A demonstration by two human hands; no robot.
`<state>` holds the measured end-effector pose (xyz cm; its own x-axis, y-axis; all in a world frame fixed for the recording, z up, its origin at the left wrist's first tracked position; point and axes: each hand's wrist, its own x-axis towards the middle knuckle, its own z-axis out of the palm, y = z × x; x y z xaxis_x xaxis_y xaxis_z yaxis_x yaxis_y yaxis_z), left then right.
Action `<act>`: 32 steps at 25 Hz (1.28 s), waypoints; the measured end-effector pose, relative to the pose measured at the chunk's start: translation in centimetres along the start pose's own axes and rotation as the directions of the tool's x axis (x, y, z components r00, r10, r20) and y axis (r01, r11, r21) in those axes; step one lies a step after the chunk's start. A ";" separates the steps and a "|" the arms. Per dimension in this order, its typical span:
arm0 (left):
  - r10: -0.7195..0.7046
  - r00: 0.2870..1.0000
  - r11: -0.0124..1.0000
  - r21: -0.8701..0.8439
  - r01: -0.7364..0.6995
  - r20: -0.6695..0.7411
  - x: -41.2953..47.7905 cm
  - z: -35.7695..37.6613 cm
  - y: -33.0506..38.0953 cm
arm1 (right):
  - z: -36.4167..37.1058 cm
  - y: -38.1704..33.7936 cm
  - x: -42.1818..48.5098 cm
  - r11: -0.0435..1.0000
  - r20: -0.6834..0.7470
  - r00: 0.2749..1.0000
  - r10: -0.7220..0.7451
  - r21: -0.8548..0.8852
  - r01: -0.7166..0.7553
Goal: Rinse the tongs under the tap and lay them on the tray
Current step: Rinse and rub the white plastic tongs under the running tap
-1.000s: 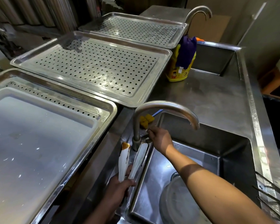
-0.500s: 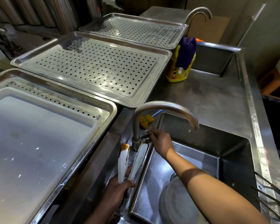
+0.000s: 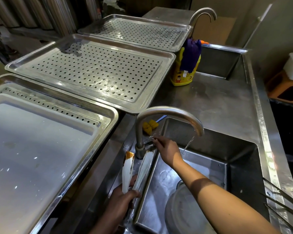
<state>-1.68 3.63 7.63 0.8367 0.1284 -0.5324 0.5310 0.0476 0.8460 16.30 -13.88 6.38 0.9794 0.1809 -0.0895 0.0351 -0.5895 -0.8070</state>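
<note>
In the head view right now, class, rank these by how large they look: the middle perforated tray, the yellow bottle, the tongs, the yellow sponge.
1. Middle perforated tray, by far.
2 and 3. Yellow bottle and tongs look alike; the tongs are nearer the camera and partly hidden by the left hand, so unranked.
4. Yellow sponge.

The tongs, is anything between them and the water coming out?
Partly. The tongs in the left hand sit left of the tap's upright pipe. The right hand on the handle lies between them and the stream. The sink under the stream is bare.
</note>
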 end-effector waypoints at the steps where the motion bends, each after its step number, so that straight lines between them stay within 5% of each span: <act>1: -0.003 1.000 1.000 -0.005 0.003 0.008 -0.1 0.1 0.2 | -0.1 0.1 -0.5 1.000 -0.010 1.000 0.021 0.020 -0.021; 3: 0.007 1.000 1.000 -0.002 -0.007 0.020 -0.2 0.4 0.4 | 0.0 0.5 -2.2 0.965 -0.073 0.987 0.141 0.231 -0.121; 6: 0.017 0.999 1.000 0.015 -0.018 0.039 -0.5 1.6 0.5 | 0.6 0.5 -5.7 0.699 0.073 0.937 0.343 0.645 -0.307; 8: 0.053 0.997 0.997 0.045 -0.056 0.064 -0.7 2.7 0.2 | 0.7 0.5 -7.3 0.689 0.103 0.926 0.364 0.639 -0.342; 13: 0.126 0.987 0.975 0.171 -0.142 0.100 -1.0 5.0 0.7 | -0.8 0.7 -7.3 0.824 -0.104 0.913 0.394 0.481 -0.300; 17: 0.170 0.980 0.949 0.253 -0.190 0.099 -1.0 5.4 0.8 | -1.0 1.2 -8.0 0.795 -0.044 0.924 0.379 0.526 -0.301; 22: 0.225 0.963 0.913 0.314 -0.262 0.149 -0.6 6.7 1.2 | -2.1 2.5 -7.8 0.820 -0.153 0.906 0.394 0.504 -0.271; 32: 0.120 0.981 0.953 0.259 -0.156 0.152 0.7 8.0 2.4 | -4.5 3.3 -7.3 0.756 -0.120 0.916 0.382 0.612 -0.235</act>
<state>1.28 -4.05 9.05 0.9048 -0.0192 -0.4255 0.4100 -0.2317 0.8822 10.10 -20.67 6.96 0.9348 -0.1537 -0.3202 -0.3250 -0.0064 -0.9457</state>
